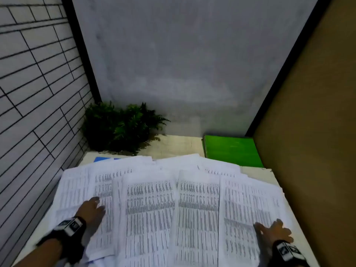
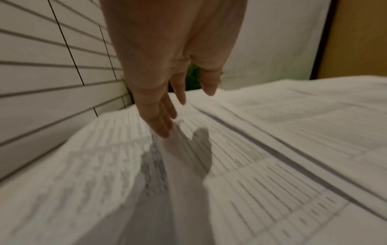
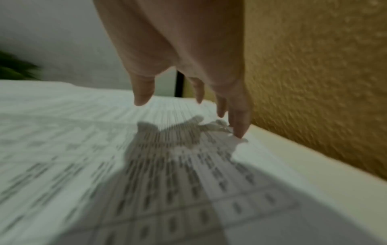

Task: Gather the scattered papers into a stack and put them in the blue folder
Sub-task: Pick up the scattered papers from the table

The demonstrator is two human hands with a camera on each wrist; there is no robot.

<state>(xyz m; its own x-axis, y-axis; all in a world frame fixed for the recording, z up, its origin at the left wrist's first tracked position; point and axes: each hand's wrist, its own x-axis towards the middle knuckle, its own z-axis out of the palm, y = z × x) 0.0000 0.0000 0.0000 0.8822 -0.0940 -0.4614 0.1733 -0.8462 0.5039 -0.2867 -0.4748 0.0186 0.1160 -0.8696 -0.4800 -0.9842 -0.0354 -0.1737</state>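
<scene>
Several white printed papers [image 1: 152, 209] lie fanned and overlapping across the table. A corner of the blue folder [image 1: 102, 159] peeks out from under them at the far left. My left hand [image 1: 93, 208] hovers flat over the left sheets, fingers straight and spread [image 2: 165, 126], just above the papers [image 2: 272, 149]. My right hand [image 1: 273, 231] is spread over the rightmost sheet near the table's right edge; its fingertips [image 3: 238, 131] touch or nearly touch that paper [image 3: 104, 165]. Neither hand holds anything.
A green folder [image 1: 233, 151] lies at the back right against a tan wall [image 1: 317, 132]. A dark green plant [image 1: 119, 126] stands in the back left corner. A tiled wall [image 1: 34, 103] runs along the left. A bare strip of table [image 1: 173, 145] shows behind the papers.
</scene>
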